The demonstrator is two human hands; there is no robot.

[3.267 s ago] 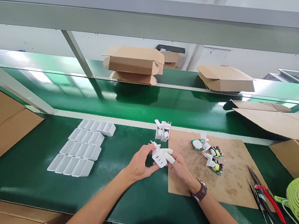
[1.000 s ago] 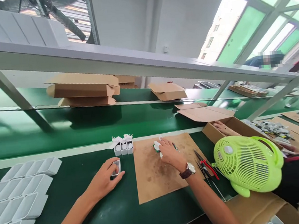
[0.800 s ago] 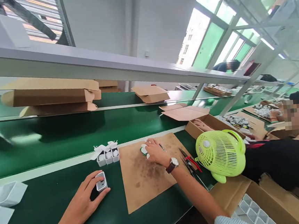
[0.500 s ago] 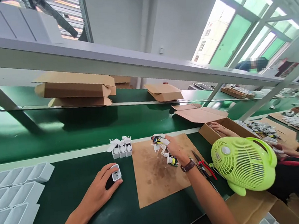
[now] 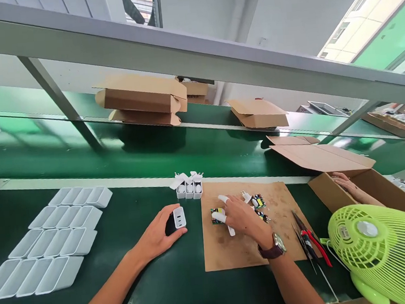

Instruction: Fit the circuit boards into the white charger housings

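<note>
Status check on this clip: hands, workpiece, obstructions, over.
Left hand holding white charger casing, slotted face showing. Right hand over circuit board on brown sheet, grip unclear. Pliers beyond right wrist, not between hands.

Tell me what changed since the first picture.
The right hand moved away from the left hand, rightward to a circuit board on the brown sheet. The left hand holds a white case alone. Three filled cases stand at the back, not two. The pliers stayed at the sheet's right edge.
</note>
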